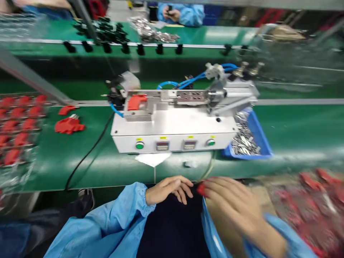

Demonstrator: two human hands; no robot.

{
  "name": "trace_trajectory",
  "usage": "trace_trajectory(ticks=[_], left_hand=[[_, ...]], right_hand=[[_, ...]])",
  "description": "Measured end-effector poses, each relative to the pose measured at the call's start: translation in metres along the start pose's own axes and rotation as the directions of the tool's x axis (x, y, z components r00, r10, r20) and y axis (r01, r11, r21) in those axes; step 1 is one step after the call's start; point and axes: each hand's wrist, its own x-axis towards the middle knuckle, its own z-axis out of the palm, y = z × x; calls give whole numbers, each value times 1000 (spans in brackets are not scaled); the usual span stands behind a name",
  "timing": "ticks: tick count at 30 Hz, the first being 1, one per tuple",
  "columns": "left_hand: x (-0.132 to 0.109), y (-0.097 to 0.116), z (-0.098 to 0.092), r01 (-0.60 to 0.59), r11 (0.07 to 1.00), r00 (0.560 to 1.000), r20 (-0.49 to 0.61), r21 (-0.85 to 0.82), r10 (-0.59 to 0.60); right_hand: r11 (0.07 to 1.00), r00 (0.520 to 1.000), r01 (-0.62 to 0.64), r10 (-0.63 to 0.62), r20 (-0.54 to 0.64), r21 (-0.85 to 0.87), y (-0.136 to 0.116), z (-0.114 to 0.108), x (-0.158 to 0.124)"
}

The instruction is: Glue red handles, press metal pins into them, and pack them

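"By the near edge of the green bench (53, 154), your left hand (166, 190) is hovering above your dark lap, holding nothing, fingers loosely bent."

"What is your other one doing?"

"Your right hand (233, 204) is showing blurred, but it is grasping a red piece (201, 189); only one end is poking past your fingertips, just right of your left hand."

"Where are similar ones lying?"

"One red part (137, 102) is sitting in the holder at the left end of the white machine (174, 123), ahead of you. Two loose red parts (69, 125) are lying on the bench, left of it, near rows of red parts (20, 139)."

"And rightward?"

"Just beside the machine's right end, a blue bin (262, 134) is holding small metal pieces (244, 138). Across from you, a person (193, 15) in blue sleeves is gripping something dark."
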Motion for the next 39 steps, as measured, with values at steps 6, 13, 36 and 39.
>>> trace_trajectory(ticks=[6, 13, 36, 39], left_hand=[[-5, -11, 12, 116, 921, 971, -154, -372, -185], [-31, 19, -14, -97, 984, 834, -552, -150, -2], [-38, 32, -16, -155, 987, 875, -458, 42, 157], [-38, 33, -16, -152, 987, 874, -458, 60, 163]], right_hand=[[996, 994, -47, 54, -99, 70, -43, 50, 21], [877, 808, -384, 471, -355, 289, -13, 58, -2], [337, 654, -465, 754, 61, 819, -9, 69, 12], [385, 672, -522, 735, 89, 761, -10, 69, 17]])
